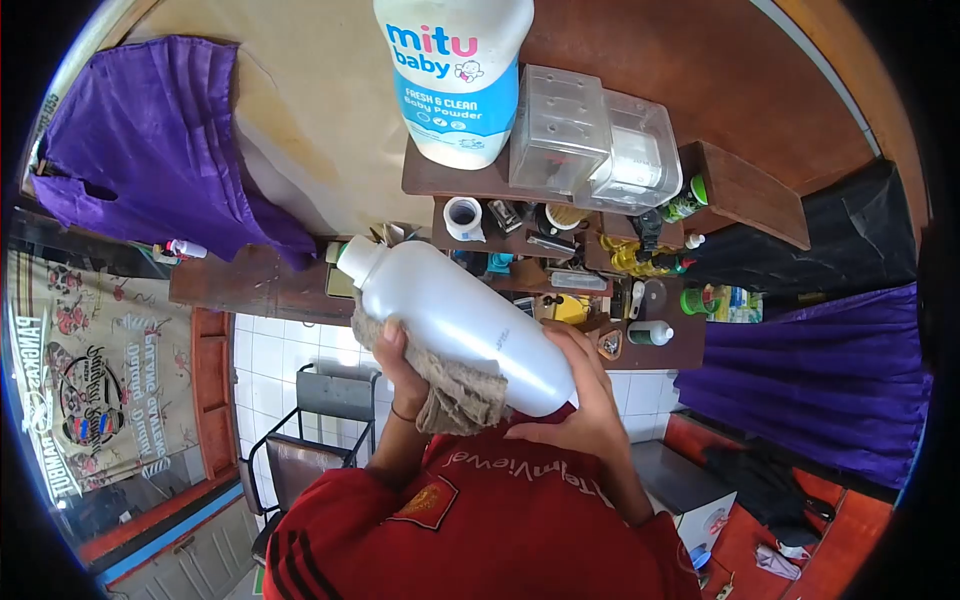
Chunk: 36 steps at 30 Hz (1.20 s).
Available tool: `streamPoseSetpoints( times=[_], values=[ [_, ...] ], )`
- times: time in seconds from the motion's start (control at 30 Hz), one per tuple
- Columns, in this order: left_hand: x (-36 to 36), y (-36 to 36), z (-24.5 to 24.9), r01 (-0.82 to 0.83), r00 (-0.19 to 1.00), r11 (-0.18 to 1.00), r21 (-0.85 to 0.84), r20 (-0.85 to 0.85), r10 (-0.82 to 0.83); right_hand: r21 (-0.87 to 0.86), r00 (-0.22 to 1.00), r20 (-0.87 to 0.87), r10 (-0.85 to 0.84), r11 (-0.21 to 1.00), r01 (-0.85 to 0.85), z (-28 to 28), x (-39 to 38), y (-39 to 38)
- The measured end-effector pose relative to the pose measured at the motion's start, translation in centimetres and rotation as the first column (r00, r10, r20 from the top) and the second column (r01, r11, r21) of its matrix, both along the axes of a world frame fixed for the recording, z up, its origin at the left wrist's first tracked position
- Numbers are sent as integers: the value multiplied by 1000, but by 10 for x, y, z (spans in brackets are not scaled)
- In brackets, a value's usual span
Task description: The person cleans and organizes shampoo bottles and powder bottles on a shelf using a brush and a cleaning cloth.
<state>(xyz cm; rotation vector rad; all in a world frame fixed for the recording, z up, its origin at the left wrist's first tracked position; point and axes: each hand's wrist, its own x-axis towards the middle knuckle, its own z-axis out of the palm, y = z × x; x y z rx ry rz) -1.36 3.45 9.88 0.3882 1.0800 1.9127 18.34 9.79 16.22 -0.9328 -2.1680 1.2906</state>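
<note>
A large pearly white plastic bottle point(460, 320) lies tilted in front of my chest, its narrow white neck pointing up and left. My right hand point(580, 400) grips its wide base from the right, with the fingers behind and the thumb below. On the lower left side, my left hand point(396, 365) presses a crumpled grey-brown cloth point(460, 395) against the bottle. The cloth hangs down past its lower edge. Some left-hand fingers are hidden behind the cloth and bottle.
Ahead, a baby powder bottle point(460, 90) and clear plastic boxes point(560, 130) stand on a raised brown shelf point(425, 178). Below are a paper roll point(463, 218), small bottles and tools. A chair point(335, 392) stands at left; purple curtains point(820, 380) hang on both sides.
</note>
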Motion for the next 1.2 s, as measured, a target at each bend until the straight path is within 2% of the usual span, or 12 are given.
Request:
streamPoseSetpoints(
  times=[0.13, 0.2, 0.23, 0.27, 0.33, 0.47, 0.6, 0.73, 0.9, 1.03, 1.13, 1.2],
  values=[
    [6, -2, 1, -15, 999, 996, -84, -49, 10, 190, 983, -161, -88, 975, 118, -58, 12, -14],
    [21, -1, -5, 7, 993, 978, -210, -115, -31, -80, 944, -318, -85, 995, 62, -70, 18, -16],
    [23, -5, -5, 161, 987, 977, -138, 46, -156, -305, 877, -457, -149, 952, 2, -68, 17, -18],
    [28, -2, -5, 167, 986, 977, -135, 47, -162, -303, 877, -456, -153, 953, 9, -61, 18, -15],
    [42, 14, 1, 297, 923, 901, 317, 147, -356, -561, 812, -537, -230, 816, -141, -49, 20, -7],
    [43, 23, 32, 355, 924, 881, 312, 22, -381, -737, 767, -558, -318, 614, -282, -70, 34, -16],
    [29, 41, 49, 125, 967, 823, 554, 117, -225, -821, 788, -472, -395, 523, -230, -73, 52, -20],
    [13, 39, 23, 283, 959, 885, 370, -123, -256, -901, 787, -377, -488, 389, -190, -66, 56, -18],
    [1, 26, 14, -19, 951, 980, 200, 306, -44, -497, 819, -452, -354, 862, 98, -73, 42, -29],
    [-13, 15, 6, -49, 956, 998, 38, 290, 36, 74, 957, -272, -103, 989, 127, -51, 29, -25],
    [-5, 11, 10, -69, 977, 996, 53, 206, 57, 90, 942, -331, -59, 991, 94, -63, 21, -24],
    [-7, 1, -16, -47, 985, 996, 82, 169, 33, -236, 915, -391, -104, 972, 10, -66, 13, -32]
  ],
)
